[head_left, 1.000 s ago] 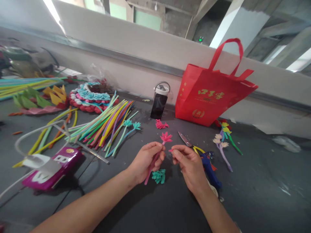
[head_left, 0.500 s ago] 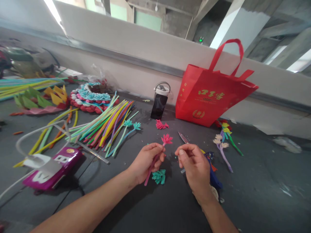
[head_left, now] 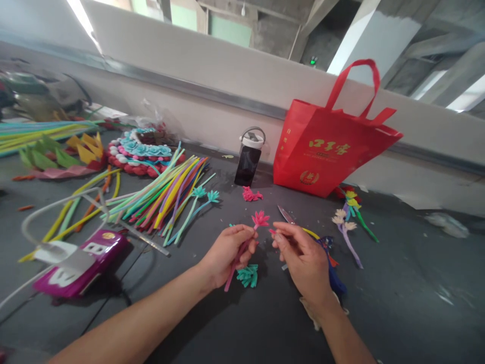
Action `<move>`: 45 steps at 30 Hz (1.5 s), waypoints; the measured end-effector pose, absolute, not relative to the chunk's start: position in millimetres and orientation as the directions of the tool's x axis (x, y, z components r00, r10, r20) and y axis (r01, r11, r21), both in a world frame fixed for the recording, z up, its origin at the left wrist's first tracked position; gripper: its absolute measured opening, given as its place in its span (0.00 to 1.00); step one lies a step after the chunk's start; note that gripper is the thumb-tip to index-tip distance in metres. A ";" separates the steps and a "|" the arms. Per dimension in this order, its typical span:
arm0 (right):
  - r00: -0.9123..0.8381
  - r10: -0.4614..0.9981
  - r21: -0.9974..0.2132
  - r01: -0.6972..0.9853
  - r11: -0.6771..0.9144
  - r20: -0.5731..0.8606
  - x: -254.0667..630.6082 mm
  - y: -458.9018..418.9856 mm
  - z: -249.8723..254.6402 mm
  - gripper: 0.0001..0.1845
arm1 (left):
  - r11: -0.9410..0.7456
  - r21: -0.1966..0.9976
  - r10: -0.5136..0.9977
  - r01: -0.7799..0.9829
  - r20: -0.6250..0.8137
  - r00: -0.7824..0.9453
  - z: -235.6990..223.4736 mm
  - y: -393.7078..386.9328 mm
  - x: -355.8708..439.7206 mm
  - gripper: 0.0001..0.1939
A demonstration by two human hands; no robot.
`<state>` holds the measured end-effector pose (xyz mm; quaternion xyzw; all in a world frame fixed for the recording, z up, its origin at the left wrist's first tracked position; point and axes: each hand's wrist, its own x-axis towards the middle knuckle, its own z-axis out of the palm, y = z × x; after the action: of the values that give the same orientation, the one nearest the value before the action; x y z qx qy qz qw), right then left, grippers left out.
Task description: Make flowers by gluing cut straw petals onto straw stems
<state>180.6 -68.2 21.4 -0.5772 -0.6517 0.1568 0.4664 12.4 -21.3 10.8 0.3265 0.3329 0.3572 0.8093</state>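
My left hand (head_left: 233,250) is closed around the pink stem of a pipe-cleaner flower (head_left: 260,219), its pink petals spread above my fingertips. Just right of it, my right hand (head_left: 303,258) pinches a small pink pipe-cleaner piece (head_left: 272,231) between thumb and fingers, apart from the flower. Beyond the hands lies a heap of short pink pieces (head_left: 252,194). Teal pieces (head_left: 248,276) are piled beside my left hand, partly behind it. The pointed blades of scissors (head_left: 285,214) show past my right hand, which hides part of them.
A bundle of coloured pipe cleaners (head_left: 170,194) and two teal flowers (head_left: 212,196) lie left. A purple power strip (head_left: 85,263) with cables is nearer. A black bottle (head_left: 248,163) and red bag (head_left: 329,151) stand at the back; finished flowers (head_left: 345,227) lie right.
My right hand has turned slightly, its fingers straighter, and the pink piece now shows at its fingertips. The left hand and the flower have hardly moved.
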 end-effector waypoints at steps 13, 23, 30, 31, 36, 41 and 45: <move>-0.103 0.784 -0.410 0.806 0.426 0.612 181.8 -61.6 16.7 0.06 | 0.531 0.792 0.788 -0.302 -0.330 0.520 10.3 -24.1 15.3 0.07; -0.152 0.732 -0.185 0.915 0.358 0.664 181.6 -60.8 18.7 0.03 | 0.500 0.831 0.795 -0.245 -0.328 0.511 7.9 -26.3 17.5 0.08; -0.132 0.726 -0.164 0.932 0.322 0.675 180.8 -59.6 17.3 0.04 | 0.502 0.835 0.790 -0.226 -0.337 0.513 9.3 -27.5 18.1 0.08; -0.128 0.723 -0.163 0.934 0.319 0.679 181.0 -59.3 16.9 0.03 | 0.505 0.835 0.786 -0.220 -0.339 0.516 9.8 -27.7 18.1 0.08; -0.114 0.715 -0.157 0.941 0.301 0.689 182.3 -58.3 15.0 0.03 | 0.509 0.838 0.778 -0.199 -0.349 0.523 12.3 -27.9 18.1 0.07; -0.115 0.719 -0.163 0.938 0.306 0.686 182.9 -57.4 13.4 0.02 | 0.514 0.839 0.770 -0.176 -0.361 0.525 12.3 -27.1 18.3 0.07; -0.124 0.719 -0.154 0.938 0.309 0.684 183.3 -57.0 12.7 0.02 | 0.508 0.845 0.771 -0.169 -0.358 0.527 11.6 -26.5 17.9 0.07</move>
<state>183.3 -57.0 12.7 -0.5655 -0.7325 -0.1599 0.3437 17.9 -26.5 11.6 0.3941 0.3816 0.3012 0.7799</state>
